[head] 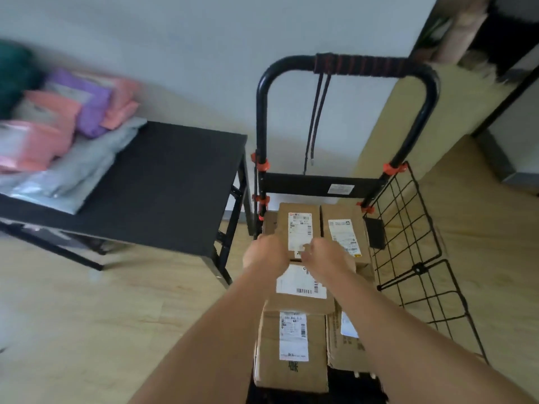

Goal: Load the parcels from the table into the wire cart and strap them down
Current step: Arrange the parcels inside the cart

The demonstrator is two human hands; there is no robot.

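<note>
Bare forearms reach over brown cardboard boxes (291, 345) in the black wire cart (408, 228). The left hand (264, 252) and right hand (329, 255) curl their fingers on the near end of a labelled brown cardboard box (297, 223) at the cart's handle-end left corner, its long axis pointing away. Pink, purple and grey mailer bags (58, 135) lie at the black surface's (163, 182) far left end, on the left hand's side.

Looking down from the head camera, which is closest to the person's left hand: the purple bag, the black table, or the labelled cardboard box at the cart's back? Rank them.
1. Labelled cardboard box, in the cart, right at the left hand.
2. Black table, to the left of the cart.
3. Purple bag, at the table's far left end.
</note>
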